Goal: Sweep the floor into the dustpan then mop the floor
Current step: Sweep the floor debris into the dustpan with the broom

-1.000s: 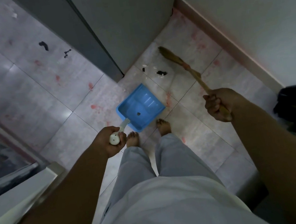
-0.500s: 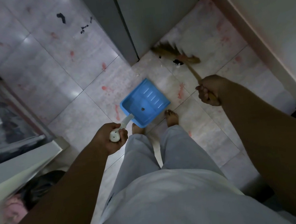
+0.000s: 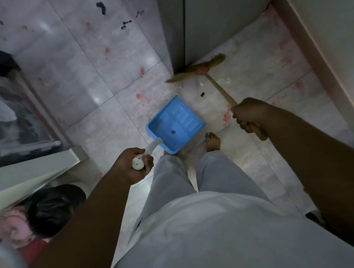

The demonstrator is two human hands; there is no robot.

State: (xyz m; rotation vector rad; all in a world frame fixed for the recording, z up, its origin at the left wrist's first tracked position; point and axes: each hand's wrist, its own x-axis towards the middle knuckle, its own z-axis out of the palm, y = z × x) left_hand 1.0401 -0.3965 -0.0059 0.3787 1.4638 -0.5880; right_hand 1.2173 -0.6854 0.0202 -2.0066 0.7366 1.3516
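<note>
A blue dustpan [image 3: 173, 124] rests on the pale tiled floor just ahead of my bare feet, with a small dark scrap inside it. My left hand [image 3: 134, 164] grips its white handle. My right hand [image 3: 249, 116] is closed around the wooden handle of a straw broom [image 3: 199, 69]. The broom's bristles lie flat against the base of a grey door, beyond the dustpan's far right corner. A dark scrap [image 3: 202, 94] and white bits [image 3: 201, 83] lie on the tile between the bristles and the dustpan.
Dark debris [image 3: 101, 7] and red stains mark the tiles at the far left. A grey door [image 3: 218, 11] and a wall with a skirting board [image 3: 320, 65] close the corner. A glass-fronted cabinet [image 3: 8, 124] stands at left, a dark bag [image 3: 53, 208] below it.
The broom head has swung further out, from near the dark scrap to the foot of the door. The dustpan has stayed put in my left hand. My view has tilted left.
</note>
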